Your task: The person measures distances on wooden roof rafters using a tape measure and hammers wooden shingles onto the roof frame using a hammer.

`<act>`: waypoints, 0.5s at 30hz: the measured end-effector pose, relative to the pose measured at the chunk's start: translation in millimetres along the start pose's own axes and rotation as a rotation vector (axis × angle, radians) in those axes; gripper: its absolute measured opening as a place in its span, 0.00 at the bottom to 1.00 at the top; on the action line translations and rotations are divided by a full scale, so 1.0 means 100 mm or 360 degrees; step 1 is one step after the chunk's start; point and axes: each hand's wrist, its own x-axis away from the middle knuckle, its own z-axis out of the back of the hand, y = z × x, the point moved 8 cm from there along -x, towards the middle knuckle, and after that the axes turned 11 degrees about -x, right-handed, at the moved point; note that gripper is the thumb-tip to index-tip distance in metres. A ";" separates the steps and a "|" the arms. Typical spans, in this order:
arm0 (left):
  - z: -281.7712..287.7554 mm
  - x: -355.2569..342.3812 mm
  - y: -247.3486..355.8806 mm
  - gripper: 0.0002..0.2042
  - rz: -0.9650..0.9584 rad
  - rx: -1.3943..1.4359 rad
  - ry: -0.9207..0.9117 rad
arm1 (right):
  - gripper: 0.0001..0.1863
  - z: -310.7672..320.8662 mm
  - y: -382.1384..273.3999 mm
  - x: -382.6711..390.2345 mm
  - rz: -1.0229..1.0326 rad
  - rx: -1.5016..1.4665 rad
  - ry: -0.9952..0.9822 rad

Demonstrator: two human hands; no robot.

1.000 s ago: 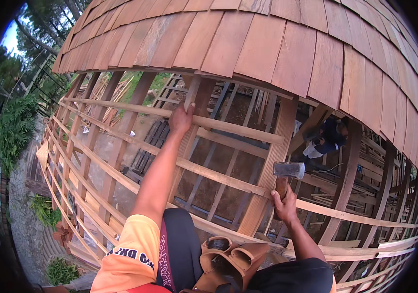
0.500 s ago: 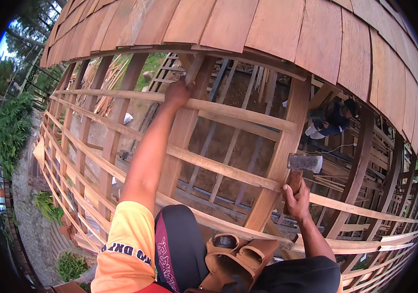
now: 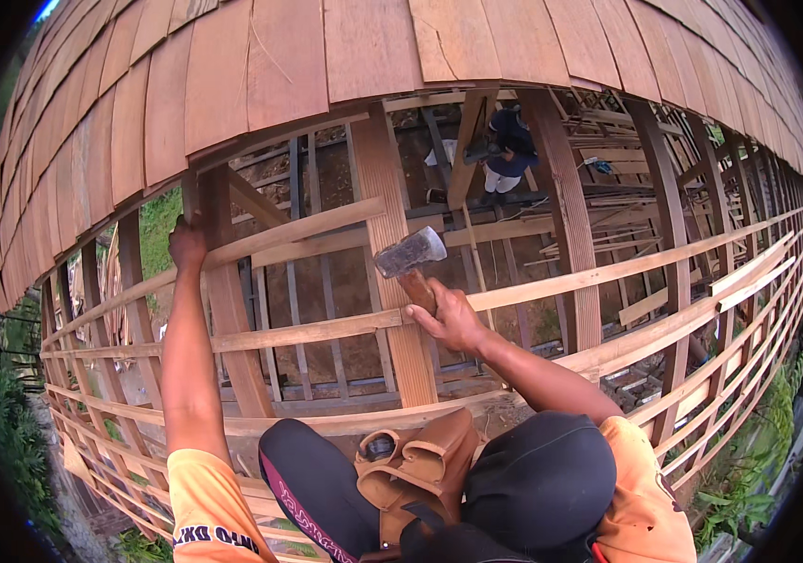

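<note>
One hammer (image 3: 411, 251) nearer mid-view, right hand (image 3: 455, 322) still gripping.

Dark block letters (image 3: 217, 538) on the orange left sleeve (image 3: 203, 497), partly out of sight, pink outlined letters (image 3: 299, 513) down the maroon stripe (image 3: 275, 479) of the dark left trouser leg (image 3: 328, 483), a dark mark (image 3: 666, 484) on the orange right sleeve (image 3: 638, 479), too small to read.
</note>
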 end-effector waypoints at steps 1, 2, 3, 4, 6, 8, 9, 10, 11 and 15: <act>0.13 -0.09 0.02 0.29 -0.0012 -0.0007 0.0039 | 0.22 0.02 0.00 0.00 0.0062 -0.0019 0.0019; 0.26 -0.15 -0.04 0.28 -0.0036 0.0181 0.0112 | 0.22 0.00 -0.07 0.00 0.0124 -0.0054 0.0017; 0.42 -0.18 -0.19 0.28 -0.0043 0.0363 0.0191 | 0.23 -0.03 -0.10 -0.04 0.0079 -0.0061 -0.0046; 0.48 -0.05 -0.24 0.28 -0.0019 0.0340 0.0194 | 0.23 -0.06 -0.10 -0.06 0.0086 -0.0078 -0.0074; 0.26 0.59 -0.30 0.23 0.0251 0.1119 -0.0424 | 0.23 -0.13 -0.02 -0.13 0.0005 -0.0042 -0.0078; 0.60 1.60 -0.19 0.19 0.0233 0.1221 -0.0565 | 0.22 -0.06 -0.03 -0.16 0.0044 -0.0009 0.0068; 0.76 2.09 -0.42 0.18 0.0258 0.1188 -0.0627 | 0.20 -0.07 -0.16 -0.15 -0.0088 -0.0103 0.0006; 0.89 2.55 -0.52 0.16 0.0346 0.1232 -0.0713 | 0.18 -0.06 -0.01 -0.16 -0.0228 -0.0174 0.0010; 1.02 3.01 -0.60 0.16 0.0445 0.1321 -0.0781 | 0.17 0.05 -0.09 -0.16 0.0174 -0.0122 0.0168; 1.50 4.11 -1.44 0.18 0.0596 0.0971 -0.0828 | 0.17 -0.01 -0.06 -0.14 0.0045 -0.0061 0.0059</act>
